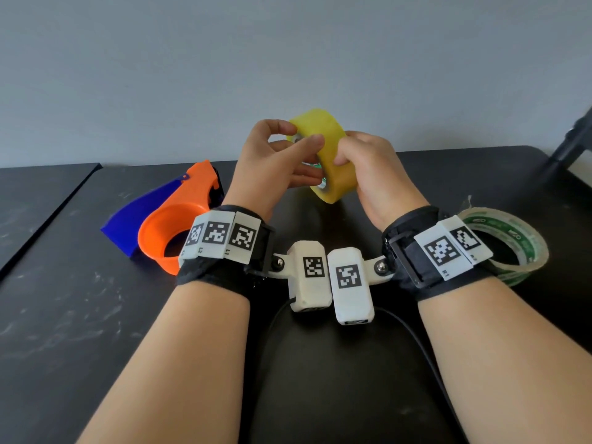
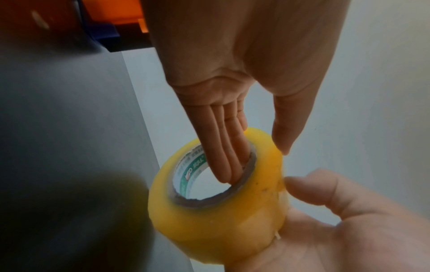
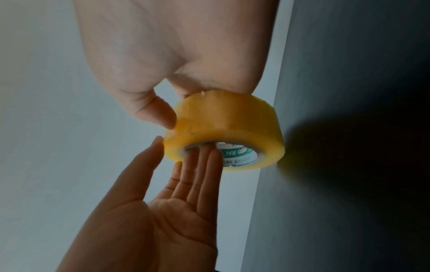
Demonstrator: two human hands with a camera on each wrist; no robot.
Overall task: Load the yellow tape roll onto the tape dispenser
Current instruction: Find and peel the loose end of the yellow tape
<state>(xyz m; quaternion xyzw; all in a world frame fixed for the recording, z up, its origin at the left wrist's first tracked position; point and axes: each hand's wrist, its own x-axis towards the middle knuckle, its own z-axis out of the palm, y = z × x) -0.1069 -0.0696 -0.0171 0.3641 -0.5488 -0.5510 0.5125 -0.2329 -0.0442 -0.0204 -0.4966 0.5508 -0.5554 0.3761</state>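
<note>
Wristbands (image 1: 221, 238) nearest; our right grip (image 1: 368, 168) clasps the yellow tape roll (image 1: 320, 123) above the bench (image 1: 64, 315), left grip (image 1: 269, 165) pinches its wall; we should find the end before the tape dispenser (image 1: 153, 232)

Dispenser (image 1: 153, 229) left (second roll (image 1: 535, 251) right)

It looked like a plain office or lab workstation: a black, faintly marbled worktop (image 1: 64, 315) stood against a bare, pale grey wall (image 1: 288, 43). An orange and blue tape dispenser (image 1: 166, 225) lay on it, with a clear tape roll (image 1: 525, 248) well to the dispenser's right and a black stand leg (image 1: 573, 145) farther right.
</note>
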